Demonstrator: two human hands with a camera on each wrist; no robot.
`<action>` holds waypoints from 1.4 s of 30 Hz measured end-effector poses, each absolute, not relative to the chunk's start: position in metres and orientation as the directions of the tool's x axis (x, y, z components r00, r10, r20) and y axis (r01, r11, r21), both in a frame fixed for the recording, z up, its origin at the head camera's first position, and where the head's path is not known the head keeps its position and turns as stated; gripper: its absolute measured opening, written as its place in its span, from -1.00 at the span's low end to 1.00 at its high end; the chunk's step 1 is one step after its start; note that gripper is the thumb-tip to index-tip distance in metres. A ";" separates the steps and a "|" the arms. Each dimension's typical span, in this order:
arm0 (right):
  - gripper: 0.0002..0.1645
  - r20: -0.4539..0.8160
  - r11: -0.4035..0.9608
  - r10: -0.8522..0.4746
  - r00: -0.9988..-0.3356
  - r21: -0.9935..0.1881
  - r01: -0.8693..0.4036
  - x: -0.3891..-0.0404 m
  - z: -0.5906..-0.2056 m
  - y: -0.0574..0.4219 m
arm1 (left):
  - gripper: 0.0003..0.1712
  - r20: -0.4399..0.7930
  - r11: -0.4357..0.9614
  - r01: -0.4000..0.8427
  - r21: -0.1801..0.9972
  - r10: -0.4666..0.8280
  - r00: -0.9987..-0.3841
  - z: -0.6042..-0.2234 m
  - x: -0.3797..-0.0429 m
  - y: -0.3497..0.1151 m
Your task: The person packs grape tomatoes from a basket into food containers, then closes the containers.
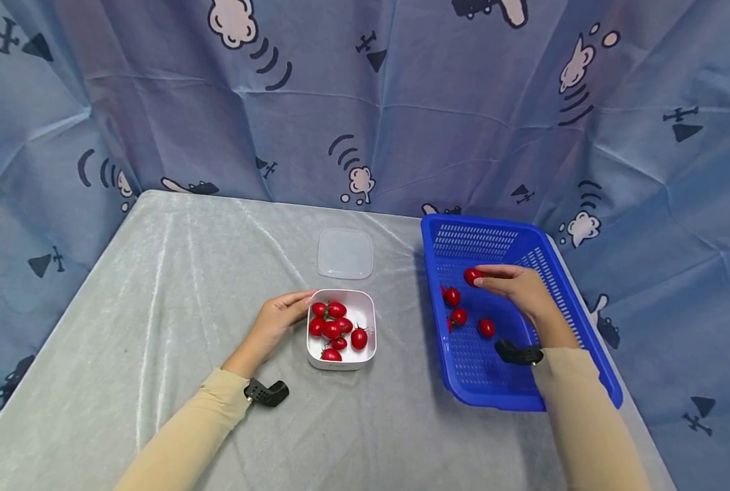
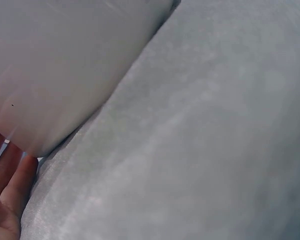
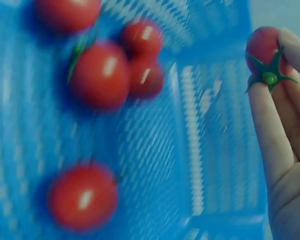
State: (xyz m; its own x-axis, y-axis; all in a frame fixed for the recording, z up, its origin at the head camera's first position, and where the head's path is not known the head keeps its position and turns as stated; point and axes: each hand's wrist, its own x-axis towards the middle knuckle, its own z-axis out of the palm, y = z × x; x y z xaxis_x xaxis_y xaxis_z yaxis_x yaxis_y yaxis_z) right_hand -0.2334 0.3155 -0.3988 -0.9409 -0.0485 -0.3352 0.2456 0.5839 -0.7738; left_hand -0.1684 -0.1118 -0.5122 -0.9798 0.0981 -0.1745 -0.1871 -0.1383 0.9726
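The left wall of the box (image 1: 361,308) is touched by the left hand (image 1: 281,315), its fingers extended and unclenched. Just right of those fingertips, a cluster of tomatoes (image 1: 331,330) is contained in the box. Beyond them, farther right, a lid (image 1: 345,254) is laid flat on the cloth (image 1: 217,273). Well to their right, a basket (image 1: 493,404) is placed, with loose tomatoes (image 1: 486,328) held below the right fingertips. Over the basket, one tomato (image 1: 472,276) is pinched between thumb and fingers of the right hand (image 1: 520,286).
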 end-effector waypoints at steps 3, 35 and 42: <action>-0.17 -0.301 0.537 -0.069 -0.951 -0.815 0.219 -0.228 -0.388 0.299 | -0.53 -0.177 -0.136 -0.189 0.972 0.097 -0.979 -0.511 -0.168 -0.111; -0.52 -0.191 0.413 -0.149 -0.970 -0.904 0.115 -0.186 -0.364 0.156 | -0.54 -0.162 -0.170 -0.178 0.969 0.103 -0.981 -0.511 -0.167 -0.112; -0.54 -0.193 0.382 -0.145 -0.970 -0.916 0.125 -0.177 -0.366 0.138 | -0.54 -0.161 -0.174 -0.179 0.968 0.108 -0.981 -0.511 -0.168 -0.113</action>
State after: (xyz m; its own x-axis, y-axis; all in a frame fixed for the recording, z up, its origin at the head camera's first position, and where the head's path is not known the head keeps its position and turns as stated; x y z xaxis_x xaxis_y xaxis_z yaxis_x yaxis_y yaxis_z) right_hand -0.1774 0.1378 -0.3660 -0.9705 -0.1448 -0.1930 0.1250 0.3822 -0.9156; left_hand -0.1680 -0.1126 -0.5111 -0.9809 0.1085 -0.1614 -0.1786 -0.1738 0.9684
